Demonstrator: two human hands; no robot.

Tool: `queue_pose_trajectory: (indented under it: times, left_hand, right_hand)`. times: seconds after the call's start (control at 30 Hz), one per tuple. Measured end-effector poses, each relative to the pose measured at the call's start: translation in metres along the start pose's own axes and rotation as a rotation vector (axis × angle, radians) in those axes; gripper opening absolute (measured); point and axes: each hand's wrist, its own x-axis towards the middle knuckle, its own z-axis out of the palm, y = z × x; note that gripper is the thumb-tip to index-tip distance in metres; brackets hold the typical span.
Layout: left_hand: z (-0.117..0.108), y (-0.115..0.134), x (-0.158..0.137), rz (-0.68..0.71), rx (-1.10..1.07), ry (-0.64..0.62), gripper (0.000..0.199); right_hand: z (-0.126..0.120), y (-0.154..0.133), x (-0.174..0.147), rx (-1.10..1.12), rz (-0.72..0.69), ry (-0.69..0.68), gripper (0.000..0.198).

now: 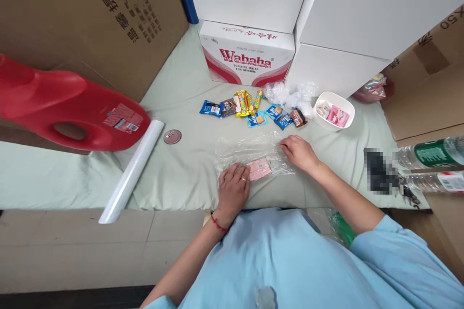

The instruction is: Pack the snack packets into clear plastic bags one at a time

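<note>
While the left hand [233, 186] lies unclenched on clear plastic film [232, 147] beside a rectangular pink packet [260, 169], the right hand [297, 151] curls, grip unclear, near blue snack packets [283, 121].

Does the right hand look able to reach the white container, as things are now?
Probably yes: the white container stands near the right hand, with only green cloth between. That hand seems to touch the clear film, so it might need to release it first.

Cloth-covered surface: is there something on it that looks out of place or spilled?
The white roll looks askew: it lies slantwise at left, and its near end appears to overhang the front edge of the cloth. I see no spill.
</note>
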Motion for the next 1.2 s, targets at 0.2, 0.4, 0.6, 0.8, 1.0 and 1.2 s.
queue_pose_trajectory:
  times: [0.2, 0.4, 0.6, 0.8, 1.0, 1.2]
  left_hand:
    - [-0.004, 0.005, 0.000, 0.012, 0.072, 0.017, 0.030]
    - [-0.006, 0.009, -0.004, -0.033, 0.181, 0.008, 0.030]
    - [-0.004, 0.005, -0.003, -0.103, 0.005, -0.116, 0.027]
    - [-0.012, -0.016, -0.013, -0.212, -0.309, 0.045, 0.025]
    - [-0.025, -0.028, -0.008, -0.686, -0.352, 0.323, 0.042]
    - [-0.029, -0.009, -0.003, -0.592, -0.185, -0.027, 0.028]
  right_hand:
    - [0.019, -0.062, 0.071, -0.030, -0.253, -0.118, 0.055]
    - [0.008, -0.086, 0.074, -0.045, -0.267, -0.338, 0.022]
    - [0.011, -0.072, 0.002, 0.026, -0.578, -0.382, 0.030]
    - [0.039, -0.063, -0.048, -0.048, -0.484, -0.271, 0.046]
    - [0.040, -0.079, -0.053, -0.072, -0.367, -0.275, 0.056]
    - [0.038, -0.087, -0.050, -0.050, -0.349, -0.273, 0.057]
